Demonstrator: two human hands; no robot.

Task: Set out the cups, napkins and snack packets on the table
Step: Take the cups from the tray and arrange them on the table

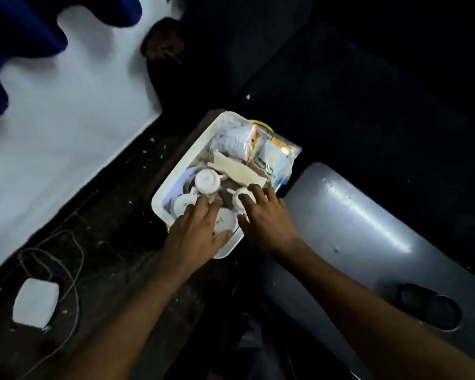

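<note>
A white tray rests on a dark stand and holds several upturned white cups, pale napkins and snack packets. One packet hangs over the tray's right rim. My left hand lies over the tray's near end, its fingers spread across a cup and the thumb against that cup's near side. Over another cup rests my right hand, fingertips on its base. Whether either hand grips its cup is not clear.
A grey curved table top lies right of the tray, with a dark round object on its near part. A white wall and blue curtain are at left. A white box and loose cable lie on the dark floor.
</note>
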